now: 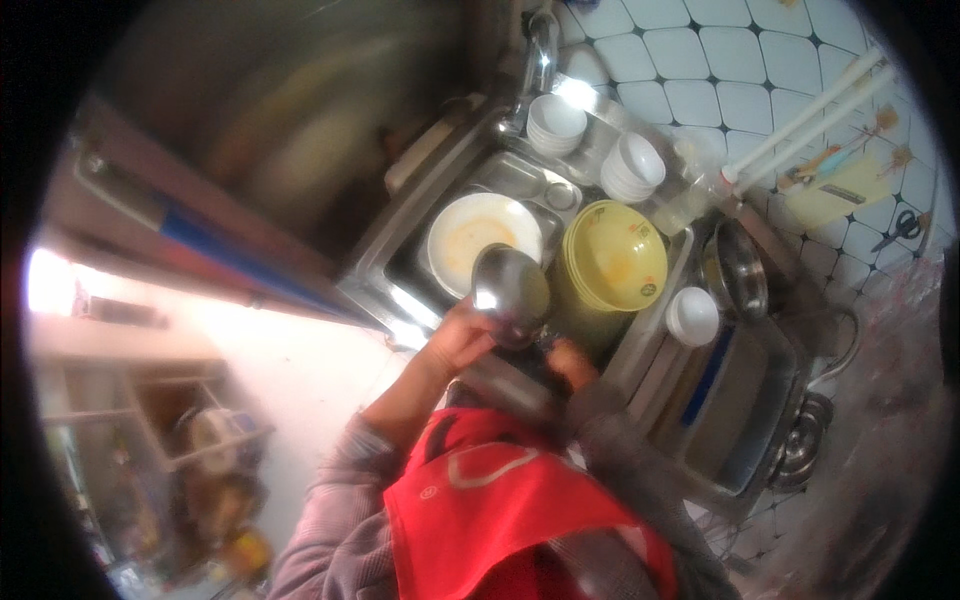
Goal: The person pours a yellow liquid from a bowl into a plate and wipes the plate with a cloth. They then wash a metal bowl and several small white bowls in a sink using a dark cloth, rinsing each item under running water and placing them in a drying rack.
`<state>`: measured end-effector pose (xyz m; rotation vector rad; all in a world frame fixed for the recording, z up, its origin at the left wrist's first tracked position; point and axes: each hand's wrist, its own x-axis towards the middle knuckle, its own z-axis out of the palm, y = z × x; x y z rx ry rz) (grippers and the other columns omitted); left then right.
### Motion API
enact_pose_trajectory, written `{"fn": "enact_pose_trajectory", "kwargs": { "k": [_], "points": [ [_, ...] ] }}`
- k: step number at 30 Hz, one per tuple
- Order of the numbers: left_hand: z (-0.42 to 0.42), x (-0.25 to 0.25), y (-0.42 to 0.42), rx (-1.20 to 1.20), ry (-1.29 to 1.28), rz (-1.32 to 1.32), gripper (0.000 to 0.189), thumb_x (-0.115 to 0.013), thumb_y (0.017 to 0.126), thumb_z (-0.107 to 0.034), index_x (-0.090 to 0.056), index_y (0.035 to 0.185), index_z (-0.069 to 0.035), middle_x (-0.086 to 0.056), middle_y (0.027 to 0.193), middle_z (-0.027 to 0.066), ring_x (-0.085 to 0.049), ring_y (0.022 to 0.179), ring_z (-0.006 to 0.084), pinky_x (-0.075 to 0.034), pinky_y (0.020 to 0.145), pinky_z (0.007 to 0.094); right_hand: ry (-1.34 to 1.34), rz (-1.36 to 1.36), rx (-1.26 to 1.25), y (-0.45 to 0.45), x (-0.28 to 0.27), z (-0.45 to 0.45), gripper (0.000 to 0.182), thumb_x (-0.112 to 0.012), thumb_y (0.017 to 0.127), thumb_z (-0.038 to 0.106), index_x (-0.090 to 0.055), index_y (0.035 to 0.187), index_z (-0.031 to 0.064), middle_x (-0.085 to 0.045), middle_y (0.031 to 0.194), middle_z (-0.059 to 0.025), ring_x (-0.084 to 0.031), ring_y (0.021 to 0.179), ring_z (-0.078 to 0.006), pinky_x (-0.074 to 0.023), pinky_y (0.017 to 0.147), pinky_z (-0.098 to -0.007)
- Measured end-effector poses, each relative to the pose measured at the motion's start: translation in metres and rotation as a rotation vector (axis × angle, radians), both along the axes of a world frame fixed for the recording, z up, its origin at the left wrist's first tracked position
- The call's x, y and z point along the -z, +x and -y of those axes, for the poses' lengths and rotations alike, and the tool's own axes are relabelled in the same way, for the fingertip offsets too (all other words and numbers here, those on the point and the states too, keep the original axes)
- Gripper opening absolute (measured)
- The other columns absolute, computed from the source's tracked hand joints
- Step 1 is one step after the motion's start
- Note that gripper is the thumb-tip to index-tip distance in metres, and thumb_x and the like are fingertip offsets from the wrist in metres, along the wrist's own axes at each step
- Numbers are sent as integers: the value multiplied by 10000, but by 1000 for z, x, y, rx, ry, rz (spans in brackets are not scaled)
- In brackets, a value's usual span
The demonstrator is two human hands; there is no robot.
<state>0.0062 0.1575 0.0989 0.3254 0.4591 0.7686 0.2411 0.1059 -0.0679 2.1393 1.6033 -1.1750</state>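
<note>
My left hand (461, 337) holds a shiny rounded metal bowl (510, 289) by its left edge, over the near part of the sink. My right hand (570, 362) is at the bowl's lower right edge, its fingers partly hidden. Something small and dark (546, 341) shows at those fingertips, too blurred to name. Behind the metal bowl, a white plate (472, 217) with orange-brown stains lies in the stainless steel sink (375, 277). To the right, a stack of yellow bowls (622, 255) carries residue inside the top one.
Two stacks of white bowls (556, 124) (634, 166) stand along the sink's back, near a tap (541, 45). Another white bowl (691, 316), a metal pan (739, 270) and a rectangular metal tray (750, 405) are at right. Scissors (906, 226) hang on the tiled wall (720, 52).
</note>
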Motion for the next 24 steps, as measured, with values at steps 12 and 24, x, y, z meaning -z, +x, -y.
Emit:
{"fn": "enact_pose_trajectory", "kwargs": {
  "k": [12,24],
  "points": [
    [8,24,42,5,207,-360,578,-477,726,112,-446,1280,-47,-572,1147,101,-562,1029,218,-462,883,324,672,-1143,456,-38,-213,5,164,-576,889,127,-596,1003,11,-582,861,14,-496,801,-75,-426,727,-236],
    [12,3,59,-1,289,-448,682,-409,646,180,-463,1280,-66,-574,1142,59,-560,1043,193,-427,923,308,1259,-510,-145,-54,-208,-74,183,-574,810,171,-579,892,7,-581,941,-152,-533,936,-357,-413,840,-427]
  ]
}}
